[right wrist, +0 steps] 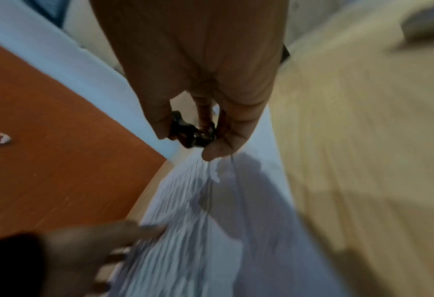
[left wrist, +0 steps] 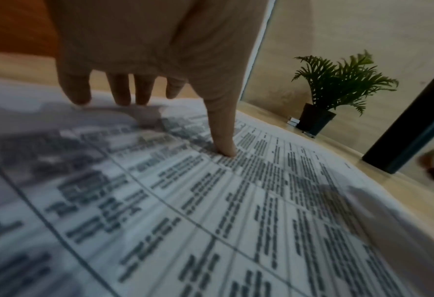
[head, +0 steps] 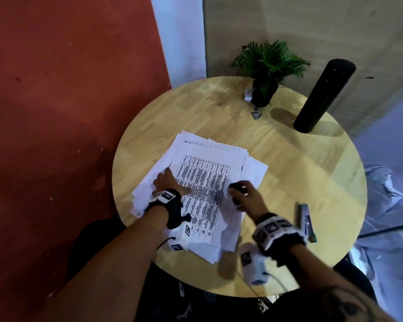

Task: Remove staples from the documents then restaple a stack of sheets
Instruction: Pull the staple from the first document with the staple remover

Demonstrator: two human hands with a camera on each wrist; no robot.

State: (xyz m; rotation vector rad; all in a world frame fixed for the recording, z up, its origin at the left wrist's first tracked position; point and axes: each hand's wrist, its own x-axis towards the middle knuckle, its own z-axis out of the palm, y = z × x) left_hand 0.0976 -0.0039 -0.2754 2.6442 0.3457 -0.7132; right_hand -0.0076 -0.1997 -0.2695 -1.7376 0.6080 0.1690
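A loose pile of white printed sheets (head: pixel 203 180) lies on the round wooden table (head: pixel 289 173). My left hand (head: pixel 166 182) lies flat on the pile's left side, fingers straight, thumb pressing the printed table (left wrist: pixel 226 148). My right hand (head: pixel 241 191) hovers at the pile's right edge and grips a small black staple remover (head: pixel 234 187), which shows between thumb and fingers in the right wrist view (right wrist: pixel 193 132). The top sheet (right wrist: pixel 211 221) is blurred below it. A stapler (head: pixel 305 220) lies on the table to the right of my right wrist.
A small potted plant (head: pixel 266 73) and a tall black cylinder (head: pixel 323 94) stand at the table's far side. A small metal object (head: pixel 256 115) lies before the pot. The red floor (head: pixel 56 135) lies left of the table, crumpled plastic (head: pixel 386 194) to the right.
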